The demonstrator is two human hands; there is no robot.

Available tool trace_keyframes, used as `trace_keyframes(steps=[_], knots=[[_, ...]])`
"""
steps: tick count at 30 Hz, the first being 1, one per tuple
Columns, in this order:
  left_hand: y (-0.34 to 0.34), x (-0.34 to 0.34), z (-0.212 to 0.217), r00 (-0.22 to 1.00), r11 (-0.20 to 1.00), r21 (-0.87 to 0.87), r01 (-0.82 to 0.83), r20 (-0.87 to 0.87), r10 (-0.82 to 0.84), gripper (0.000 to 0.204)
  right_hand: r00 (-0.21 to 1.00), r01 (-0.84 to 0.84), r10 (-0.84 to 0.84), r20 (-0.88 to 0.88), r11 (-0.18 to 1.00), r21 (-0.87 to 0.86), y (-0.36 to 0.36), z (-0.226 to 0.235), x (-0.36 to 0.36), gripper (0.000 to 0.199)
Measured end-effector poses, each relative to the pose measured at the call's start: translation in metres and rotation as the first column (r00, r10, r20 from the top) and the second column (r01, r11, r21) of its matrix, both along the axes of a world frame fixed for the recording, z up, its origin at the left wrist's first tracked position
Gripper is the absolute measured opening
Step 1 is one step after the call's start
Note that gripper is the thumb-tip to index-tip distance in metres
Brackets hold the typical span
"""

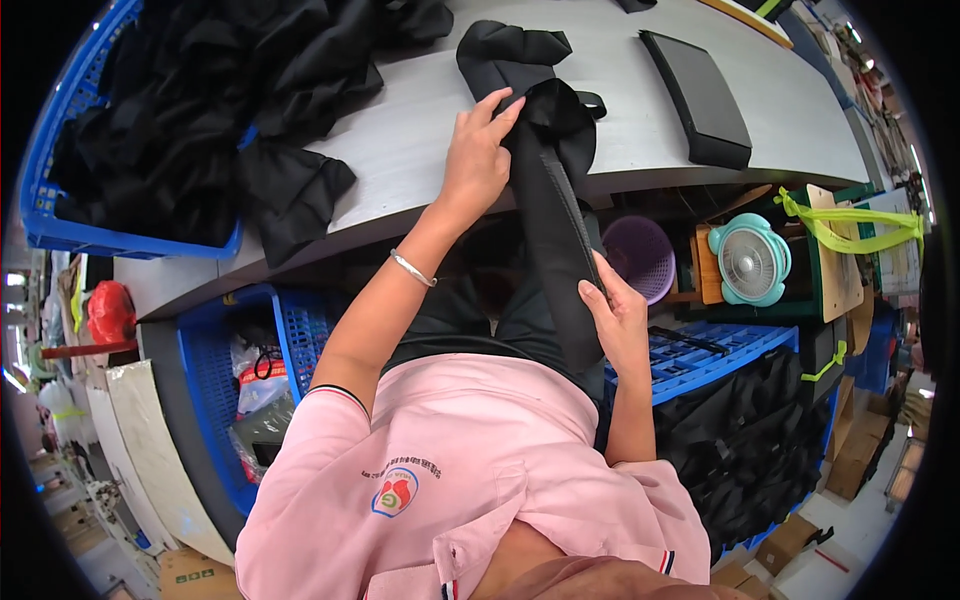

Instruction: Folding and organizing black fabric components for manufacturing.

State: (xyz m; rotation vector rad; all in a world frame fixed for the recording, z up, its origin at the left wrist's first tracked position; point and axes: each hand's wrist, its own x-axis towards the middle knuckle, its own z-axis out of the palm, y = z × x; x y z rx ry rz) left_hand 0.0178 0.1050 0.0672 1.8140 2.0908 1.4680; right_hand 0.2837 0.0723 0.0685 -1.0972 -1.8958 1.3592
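A long black fabric piece (548, 225) hangs over the near edge of the table toward my lap. A ribbed or toothed strip runs along its length; I cannot tell whether it is a zipper or stitching. At its upper, bunched part, my left hand (477, 150) grips the cloth with two fingers stretched forward; the thumb is hidden. Lower down, my right hand (618, 312) pinches the right edge, thumb on top. The far end of the cloth lies folded on the grey table (410, 130).
A blue crate (130, 240) overflowing with black fabric stands at the left. A flat black padded block (695, 95) lies on the table. Beneath are a purple basket (640, 258), a teal fan (748, 258), a blue bin (225, 350) and a blue crate (730, 360) beside more black pieces.
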Motion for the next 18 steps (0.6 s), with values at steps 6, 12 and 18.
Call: trace_keyframes(steps=[6, 12, 18], knots=[[-0.01, 0.015, 0.027, 0.978, 0.981, 0.097, 0.166, -0.141, -0.152, 0.065, 0.947, -0.042, -0.024, 0.321, 0.98, 0.197, 0.005, 0.045, -0.026, 0.046], [-0.022, 0.008, 0.046, 0.982, 0.977, 0.165, 0.134, -0.156, -0.108, 0.06, 0.84, -0.1, -0.273, 0.468, 0.771, 0.629, -0.009, 0.047, -0.047, 0.048], [-0.049, 0.052, 0.032, 0.86, 0.854, 0.106, 0.51, -0.075, -0.504, 0.059, 0.873, -0.126, -0.248, 0.42, 0.717, 0.685, 0.018, 0.0, -0.072, 0.024]])
